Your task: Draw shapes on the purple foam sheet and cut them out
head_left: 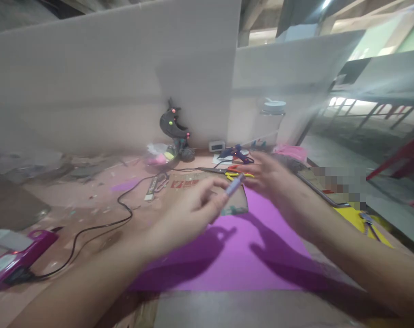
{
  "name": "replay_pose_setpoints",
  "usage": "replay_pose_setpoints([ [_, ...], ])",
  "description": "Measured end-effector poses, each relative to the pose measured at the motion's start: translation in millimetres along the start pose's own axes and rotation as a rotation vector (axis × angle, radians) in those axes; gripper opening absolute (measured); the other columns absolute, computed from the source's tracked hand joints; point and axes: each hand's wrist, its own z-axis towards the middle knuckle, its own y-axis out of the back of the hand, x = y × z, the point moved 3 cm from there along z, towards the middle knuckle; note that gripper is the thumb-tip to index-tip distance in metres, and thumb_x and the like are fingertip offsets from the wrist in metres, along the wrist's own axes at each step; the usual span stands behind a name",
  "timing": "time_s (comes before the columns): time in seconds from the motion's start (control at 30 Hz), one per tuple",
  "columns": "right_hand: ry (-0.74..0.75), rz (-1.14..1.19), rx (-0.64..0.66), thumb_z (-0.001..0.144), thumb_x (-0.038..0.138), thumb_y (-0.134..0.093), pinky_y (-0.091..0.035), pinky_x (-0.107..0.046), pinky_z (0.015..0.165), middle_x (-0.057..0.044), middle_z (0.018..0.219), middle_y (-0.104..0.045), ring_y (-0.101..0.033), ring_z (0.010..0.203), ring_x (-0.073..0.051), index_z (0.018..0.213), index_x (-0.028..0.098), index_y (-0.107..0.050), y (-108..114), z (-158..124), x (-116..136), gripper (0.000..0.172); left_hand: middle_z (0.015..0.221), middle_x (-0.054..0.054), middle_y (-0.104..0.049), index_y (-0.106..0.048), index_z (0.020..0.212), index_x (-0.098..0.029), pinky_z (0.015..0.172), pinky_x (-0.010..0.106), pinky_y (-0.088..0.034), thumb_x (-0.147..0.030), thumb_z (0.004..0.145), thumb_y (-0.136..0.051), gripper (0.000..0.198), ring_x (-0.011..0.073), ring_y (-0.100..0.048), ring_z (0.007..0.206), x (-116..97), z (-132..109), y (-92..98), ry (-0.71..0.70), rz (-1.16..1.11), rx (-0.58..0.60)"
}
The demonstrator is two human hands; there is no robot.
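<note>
My left hand (207,198) is closed, with a short lavender cylinder (234,184) pinched between thumb and fingers. The cylinder tilts up to the right and has a darker end; whether it is a pen or a paper roll I cannot tell. A sheet of purple paper (227,269) lies flat beneath both hands, which cast shadows on it. My right hand (266,175), smeared by motion, has its fingers stretched out beside scissors (212,170) and a yellow-handled tool (239,175). I see nothing held in it.
A dark glue gun (236,152) lies at the back. Behind stand a dark crescent-shaped ornament (173,125) and a lidded clear jar (273,118). A black cord (125,205) runs left to a magenta power strip (25,255). Yellow material (352,221) lies at right.
</note>
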Motion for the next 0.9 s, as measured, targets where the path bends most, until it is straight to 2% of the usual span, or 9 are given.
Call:
replay_pose_setpoints([
  [0.1, -0.304, 0.385, 0.015, 0.104, 0.052, -0.048, -0.062, -0.044, 0.081, -0.011, 0.118, -0.075, -0.075, 0.099, -0.026, 0.112, 0.025, -0.063, -30.4, -9.2, -20.0, 0.032, 0.057, -0.008, -0.051, -0.055, 0.123, -0.02, 0.038, 0.02, -0.034, -0.06, 0.1, -0.051, 0.046, 0.0093, -0.044, 0.038, 30.2, 2.6, -52.7, 0.065, -0.307, 0.138],
  [0.2, -0.442, 0.617, -0.03, 0.099, 0.055, -0.055, -0.06, -0.037, 0.062, -0.009, 0.101, -0.076, -0.074, 0.079, -0.023, 0.083, 0.024, -0.051, -47.1, -13.8, -41.3, 0.036, 0.058, -0.006, -0.058, -0.051, 0.125, -0.018, 0.038, 0.019, -0.038, -0.059, 0.102, -0.048, 0.047, 0.0098, -0.048, 0.038, 55.9, 10.3, -75.4, 0.088, -0.402, 0.18],
  [0.27, -0.472, 0.711, -0.078, 0.097, 0.055, -0.058, -0.058, -0.034, 0.059, -0.005, 0.087, -0.073, -0.071, 0.07, -0.021, 0.083, 0.024, -0.048, -51.2, -16.0, -51.7, 0.035, 0.059, -0.007, -0.059, -0.048, 0.127, -0.02, 0.039, 0.019, -0.041, -0.057, 0.102, -0.052, 0.045, 0.0097, -0.049, 0.039, 63.8, 15.4, -74.6, 0.064, -0.468, 0.083],
  [0.37, -0.446, 0.717, 0.01, 0.101, 0.056, -0.051, -0.054, -0.031, 0.053, 0.002, 0.062, -0.061, -0.064, 0.056, -0.019, 0.087, 0.025, -0.05, -58.8, -18.9, -58.3, 0.034, 0.063, -0.008, -0.063, -0.042, 0.115, -0.025, 0.038, 0.021, -0.046, -0.059, 0.095, -0.063, 0.045, 0.0119, -0.056, 0.042, 67.0, 20.0, -66.7, 0.069, -0.587, -0.062],
  [0.47, -0.405, 0.661, 0.136, 0.103, 0.059, -0.042, -0.049, -0.031, 0.045, 0.005, 0.052, -0.054, -0.059, 0.046, -0.019, 0.092, 0.025, -0.05, -66.0, -20.5, -57.7, 0.037, 0.067, -0.006, -0.068, -0.035, 0.099, -0.027, 0.04, 0.022, -0.049, -0.063, 0.089, -0.07, 0.051, 0.0145, -0.063, 0.046, 67.3, 21.4, -65.0, 0.102, -0.624, -0.054],
  [0.57, -0.426, 0.637, 0.192, 0.1, 0.064, -0.044, -0.048, -0.032, 0.04, 0.008, 0.049, -0.049, -0.056, 0.04, -0.02, 0.102, 0.026, -0.051, -66.2, -18.4, -51.8, 0.039, 0.067, -0.006, -0.068, -0.034, 0.095, -0.026, 0.045, 0.025, -0.053, -0.063, 0.089, -0.071, 0.052, 0.0157, -0.066, 0.049, 68.2, 20.8, -68.0, 0.103, -0.61, -0.01],
  [0.63, -0.434, 0.603, 0.143, 0.099, 0.062, -0.048, -0.047, -0.031, 0.04, 0.008, 0.052, -0.048, -0.052, 0.04, -0.018, 0.102, 0.026, -0.052, -59.0, -13.1, -43.8, 0.036, 0.077, -0.003, -0.07, -0.037, 0.097, -0.025, 0.051, 0.028, -0.056, -0.064, 0.092, -0.066, 0.048, 0.0155, -0.068, 0.053, 68.8, 19.5, -70.1, 0.069, -0.603, 0.001],
  [0.77, -0.285, 0.551, -0.147, 0.098, 0.054, -0.059, -0.047, -0.027, 0.048, 0.005, 0.065, -0.049, -0.049, 0.05, -0.012, 0.09, 0.025, -0.051, -26.3, 6.1, -18.4, 0.031, 0.102, 0.004, -0.068, -0.046, 0.107, -0.023, 0.072, 0.033, -0.059, -0.052, 0.102, -0.057, 0.031, 0.0147, -0.07, 0.076, 68.3, 13.3, -70.9, -0.057, -0.467, -0.022],
  [0.9, -0.356, 0.621, -0.082, 0.097, 0.063, -0.056, -0.03, -0.024, 0.038, 0.007, 0.055, -0.032, -0.026, 0.042, -0.01, 0.074, 0.025, -0.042, -5.9, 18.3, -1.0, 0.047, 0.108, 0.006, -0.066, -0.051, 0.118, -0.022, 0.088, 0.036, -0.055, -0.029, 0.097, -0.061, 0.023, 0.0174, -0.067, 0.092, 64.6, 7.8, -71.2, -0.156, -0.171, 0.022],
])
